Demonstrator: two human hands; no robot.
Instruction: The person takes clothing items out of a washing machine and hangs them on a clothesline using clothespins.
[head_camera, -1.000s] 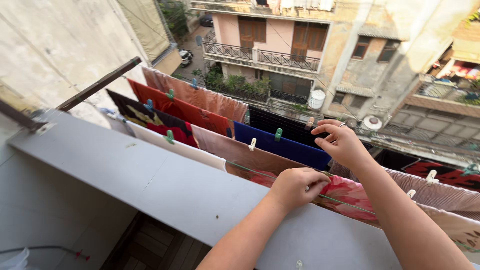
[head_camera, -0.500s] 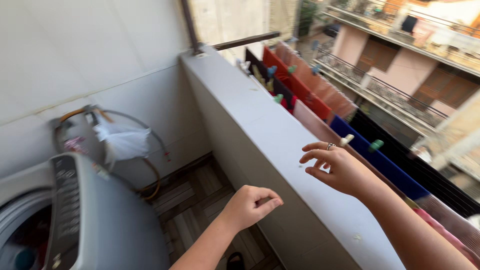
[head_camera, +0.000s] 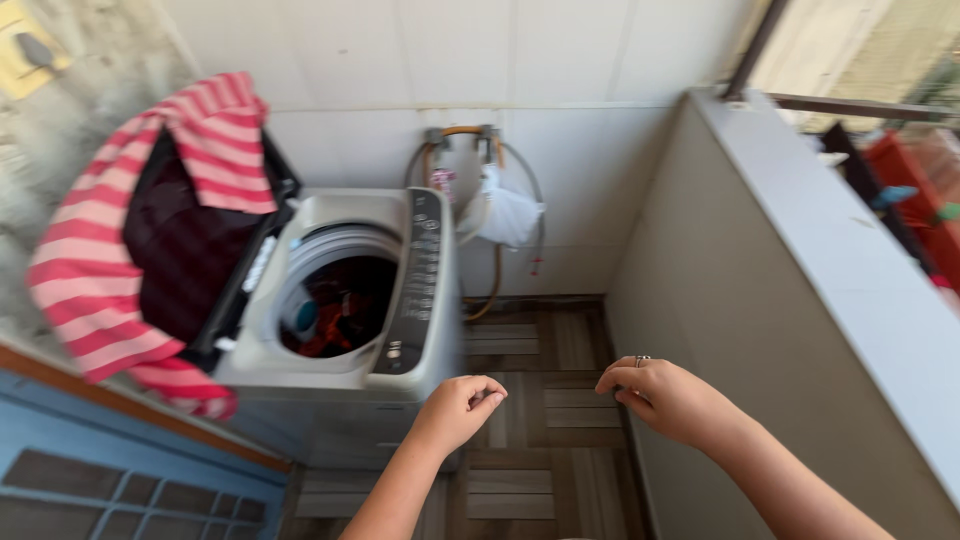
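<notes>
Both hands, left hand (head_camera: 458, 405) and right hand (head_camera: 665, 398), loosely curled, empty, beside open-topped washing machine (head_camera: 350, 300).

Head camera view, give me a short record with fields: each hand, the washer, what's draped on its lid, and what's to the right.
left hand: loosely curled, holds nothing visible, in the air beside the washer's front corner
right hand: ring on one finger, fingers bent, empty, near the balcony wall
washing machine: top-loader, lid up, red laundry in the drum
on lid: red-and-white striped cloth
right side: grey balcony wall
floor: wood-pattern tiles
</notes>
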